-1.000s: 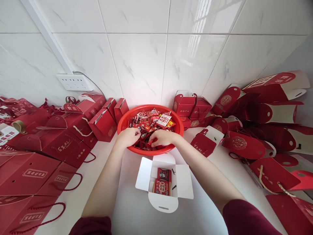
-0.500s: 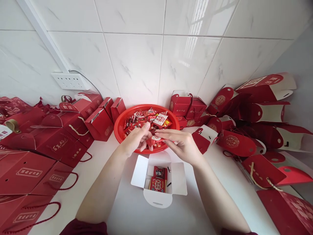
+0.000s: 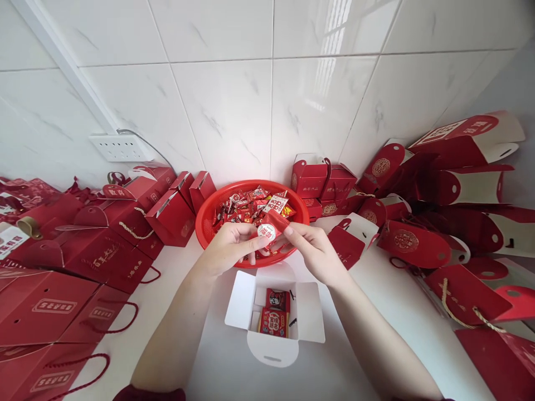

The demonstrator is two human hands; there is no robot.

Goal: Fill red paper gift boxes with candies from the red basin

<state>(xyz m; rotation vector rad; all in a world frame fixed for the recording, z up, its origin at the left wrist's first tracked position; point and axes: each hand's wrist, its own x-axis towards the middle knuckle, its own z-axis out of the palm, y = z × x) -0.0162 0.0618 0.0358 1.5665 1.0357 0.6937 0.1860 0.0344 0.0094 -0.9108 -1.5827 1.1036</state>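
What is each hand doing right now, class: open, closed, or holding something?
Left hand: closed on the red packet.
Right hand: pinching the same packet, above the open box.

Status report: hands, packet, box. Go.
Left hand and right hand both pinching one red candy packet above open white box. Red basket behind. Nothing blocking.

No lettering reads clearly: gold Chinese characters on the red gift boxes [image 3: 104, 259] left of the red basket [image 3: 207, 214] are too blurred.
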